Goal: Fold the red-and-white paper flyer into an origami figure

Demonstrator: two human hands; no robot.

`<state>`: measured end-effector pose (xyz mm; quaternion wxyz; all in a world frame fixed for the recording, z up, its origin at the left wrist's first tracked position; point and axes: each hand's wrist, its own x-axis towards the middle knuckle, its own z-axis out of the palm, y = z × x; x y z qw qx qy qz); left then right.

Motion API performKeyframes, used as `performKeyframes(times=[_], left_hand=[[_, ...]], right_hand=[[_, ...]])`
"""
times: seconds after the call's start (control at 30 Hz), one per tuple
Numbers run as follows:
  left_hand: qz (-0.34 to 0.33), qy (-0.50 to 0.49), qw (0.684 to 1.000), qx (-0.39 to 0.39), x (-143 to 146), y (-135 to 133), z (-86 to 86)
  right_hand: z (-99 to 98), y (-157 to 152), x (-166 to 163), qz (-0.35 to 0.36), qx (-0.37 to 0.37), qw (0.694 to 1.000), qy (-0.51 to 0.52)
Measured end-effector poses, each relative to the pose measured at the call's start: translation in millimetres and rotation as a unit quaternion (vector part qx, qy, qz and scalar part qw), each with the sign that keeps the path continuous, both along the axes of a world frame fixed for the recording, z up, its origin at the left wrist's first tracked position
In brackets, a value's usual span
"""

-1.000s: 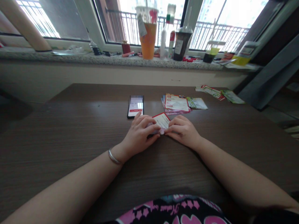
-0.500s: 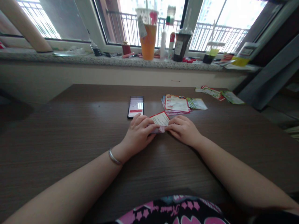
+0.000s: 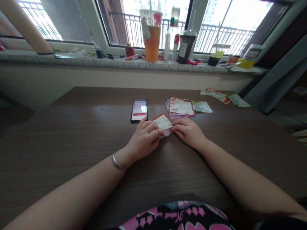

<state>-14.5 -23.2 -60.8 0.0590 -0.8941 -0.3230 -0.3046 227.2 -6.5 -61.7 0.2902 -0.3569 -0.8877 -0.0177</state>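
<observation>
Between my hands is a small printed paper packet (image 3: pixel 163 122), white with a red border, its near edge folded up to show a pinkish side. My left hand (image 3: pixel 145 135), with a silver bangle at the wrist, is closed on the packet's left side; its fingers cover that part. From the right, my right hand (image 3: pixel 188 131) pinches the packet's right corner between thumb and fingers. Just beyond my left fingertips lies a phone (image 3: pixel 139 111) with a lit screen. A stack of similar packets (image 3: pixel 181 106) rests past my right hand.
A green-and-white packet (image 3: pixel 203 106) sticks out beside the stack. More packets (image 3: pixel 238 100) lie at the table's far right. On the granite windowsill (image 3: pixel 107 64) stand an orange drink cup (image 3: pixel 152 41), a dark drink cup (image 3: pixel 185 48) and several bottles.
The packet has shifted slightly left and turned a little between my hands. My left fingers have moved slightly, and the right hand stays nearly in place.
</observation>
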Motion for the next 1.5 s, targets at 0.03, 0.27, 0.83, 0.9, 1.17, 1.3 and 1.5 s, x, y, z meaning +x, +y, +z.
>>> performKeyframes(times=[0.03,0.27,0.83,0.9,1.17,1.3,1.5], left_hand=[[-0.002,0.001,1.000,-0.002,0,0,0.4],[-0.017,0.010,1.000,-0.012,-1,4,-2.6],[-0.133,0.050,0.974,-0.177,0,-3,3.5],[-0.140,0.052,0.970,-0.193,1,-5,3.3],[-0.104,0.058,0.965,-0.233,3,-7,1.0],[-0.109,0.075,0.969,-0.209,2,-6,-2.2],[-0.099,0.131,0.970,-0.178,0,-6,-4.4]], right_hand=[[-1.3,1,0,0.004,-0.009,1.000,0.009],[-8.1,6,-1,0.007,-0.054,0.997,0.057],[-22.9,16,4,-0.133,-0.101,0.984,0.067],[-21.6,16,4,-0.134,-0.117,0.982,0.062],[-23.4,20,5,-0.100,-0.145,0.978,0.109],[-22.9,20,4,-0.096,-0.147,0.974,0.140],[-13.7,14,0,-0.080,-0.093,0.978,0.170]])
